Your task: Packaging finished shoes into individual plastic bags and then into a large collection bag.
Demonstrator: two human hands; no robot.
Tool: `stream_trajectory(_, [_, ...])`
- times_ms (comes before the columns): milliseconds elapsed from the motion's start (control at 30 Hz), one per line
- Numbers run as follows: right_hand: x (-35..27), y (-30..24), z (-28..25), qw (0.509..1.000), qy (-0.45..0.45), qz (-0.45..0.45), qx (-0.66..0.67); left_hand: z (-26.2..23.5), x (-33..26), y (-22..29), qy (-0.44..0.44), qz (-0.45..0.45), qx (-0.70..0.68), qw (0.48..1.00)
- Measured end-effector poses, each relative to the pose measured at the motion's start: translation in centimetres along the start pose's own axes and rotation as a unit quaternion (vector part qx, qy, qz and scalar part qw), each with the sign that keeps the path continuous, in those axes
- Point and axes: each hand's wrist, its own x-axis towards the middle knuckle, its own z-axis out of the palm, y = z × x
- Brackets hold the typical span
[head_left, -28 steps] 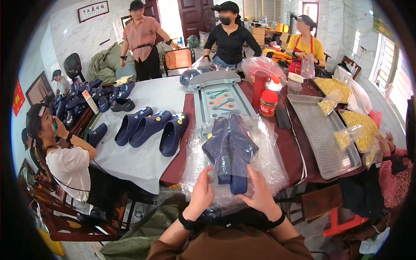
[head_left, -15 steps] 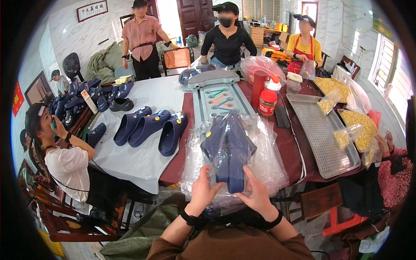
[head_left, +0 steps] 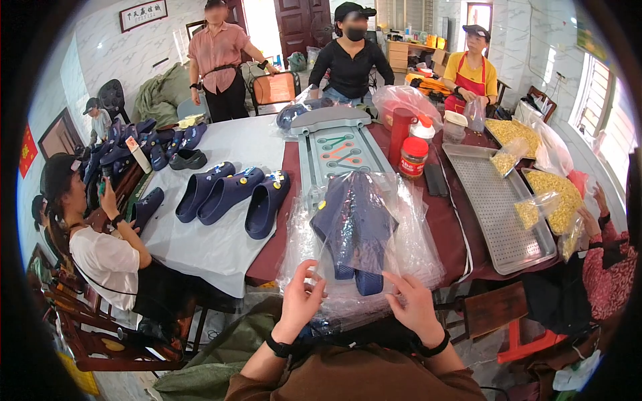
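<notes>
A pair of navy clogs point(head_left: 369, 282) lies inside a clear plastic bag point(head_left: 408, 250) in front of me, heel ends toward me. My left hand point(head_left: 301, 304) is at the left of the bag's near edge, thumb and fingers apart and slightly curled. On the other side, my right hand point(head_left: 418, 309) has its index finger stretched to the edge of the film, thumb spread away from it. Both hands are off the clogs; whether the fingertips grip the thin film is hard to see. More clear bags lie beneath.
Three navy clogs point(head_left: 263, 204) stand on the white sheet point(head_left: 231, 271) to the left. Ahead is a grey board point(head_left: 344, 154) with coloured shapes; red-lidded jars point(head_left: 413, 160) and a perforated metal tray point(head_left: 495, 214) are right. Several people surround the table.
Both hands have drawn back from the clogs' heels and moved apart, fingers loosening. The clogs have separated slightly within the bag. The person at left has lowered a phone from the head.
</notes>
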Motion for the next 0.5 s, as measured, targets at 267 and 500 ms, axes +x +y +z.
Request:
stream_trajectory(267, [-1.9,1.2,0.0,0.968,0.213,0.131,0.040,-1.6,-0.3,-0.9,0.023,-0.003,0.078,0.997])
stream_trajectory(500, [-2.5,2.1,0.1,0.967,0.184,0.175,0.000,-2.1,-0.2,-1.9,-0.008,-0.029,0.084,0.996])
